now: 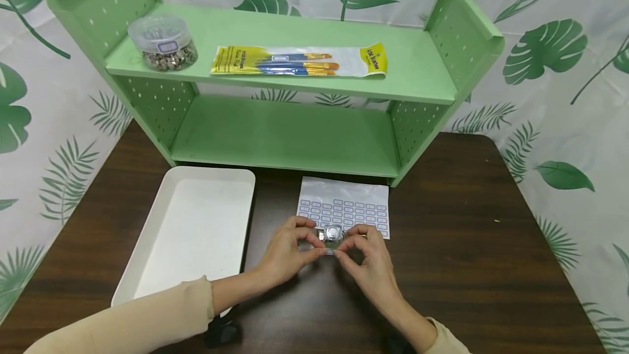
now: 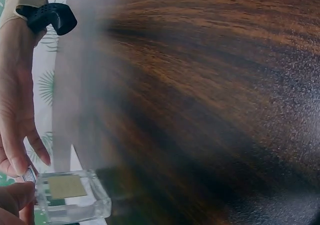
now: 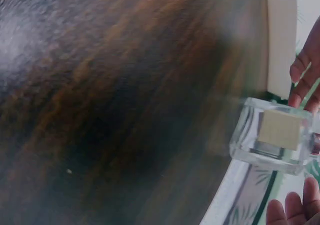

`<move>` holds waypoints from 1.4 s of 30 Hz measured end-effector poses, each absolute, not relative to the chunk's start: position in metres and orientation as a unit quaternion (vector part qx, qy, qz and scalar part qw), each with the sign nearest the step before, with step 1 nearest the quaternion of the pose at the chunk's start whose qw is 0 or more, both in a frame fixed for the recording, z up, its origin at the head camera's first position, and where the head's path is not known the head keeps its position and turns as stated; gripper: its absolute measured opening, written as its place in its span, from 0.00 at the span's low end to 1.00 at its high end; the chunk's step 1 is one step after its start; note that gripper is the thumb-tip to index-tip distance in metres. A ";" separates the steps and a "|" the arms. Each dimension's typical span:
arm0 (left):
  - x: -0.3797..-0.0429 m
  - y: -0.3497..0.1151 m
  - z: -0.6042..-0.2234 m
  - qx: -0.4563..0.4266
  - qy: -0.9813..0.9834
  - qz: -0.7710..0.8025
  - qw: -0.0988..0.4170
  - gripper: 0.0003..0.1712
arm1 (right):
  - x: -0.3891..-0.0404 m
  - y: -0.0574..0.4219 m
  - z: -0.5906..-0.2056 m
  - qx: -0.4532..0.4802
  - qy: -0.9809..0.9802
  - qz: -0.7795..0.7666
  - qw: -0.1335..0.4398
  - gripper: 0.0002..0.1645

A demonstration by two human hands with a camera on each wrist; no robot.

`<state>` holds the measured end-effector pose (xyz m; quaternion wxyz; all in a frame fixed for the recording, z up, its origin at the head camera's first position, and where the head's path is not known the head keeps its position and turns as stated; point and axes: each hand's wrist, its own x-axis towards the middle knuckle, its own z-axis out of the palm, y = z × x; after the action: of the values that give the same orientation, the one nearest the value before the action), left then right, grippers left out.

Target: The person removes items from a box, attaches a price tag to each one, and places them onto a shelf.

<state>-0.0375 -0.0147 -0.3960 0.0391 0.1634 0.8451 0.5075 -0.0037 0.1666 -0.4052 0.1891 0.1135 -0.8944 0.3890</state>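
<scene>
A small clear, squarish glass or plastic container [image 1: 333, 234] sits between my hands, with a silvery round top in the head view. A beige square patch [image 3: 280, 129] shows on it in the right wrist view. At its near side, a tiny white label with a blue border [image 2: 30, 175] is pinched between fingertips. My left hand [image 1: 290, 247] pinches the label's left end with thumb and forefinger. From the other side, my right hand [image 1: 368, 261] pinches its right end. Fingertips hide part of the label and container.
A sheet of small blue-bordered labels [image 1: 344, 190] lies behind the container. To the left is a white tray [image 1: 196, 234]. A green shelf [image 1: 285, 135] stands at the back, bearing a tub of metal pieces [image 1: 169, 56] and a packet of paintbrushes [image 1: 300, 62].
</scene>
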 end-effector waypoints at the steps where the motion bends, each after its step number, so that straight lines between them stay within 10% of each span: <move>1: -0.038 -0.014 -0.398 0.164 0.847 0.505 0.037 0.06 | -0.004 0.166 -0.406 0.110 -0.895 0.389 0.187 0.14; 42: -0.043 -0.010 -0.405 0.208 0.894 0.395 -0.028 0.06 | -0.014 0.164 -0.422 0.135 -0.884 0.398 0.205 0.17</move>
<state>-0.0428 -0.0097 -0.4054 -0.0284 0.2077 0.8943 0.3953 -0.0136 0.1642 -0.4217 0.2052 0.1349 -0.8839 0.3979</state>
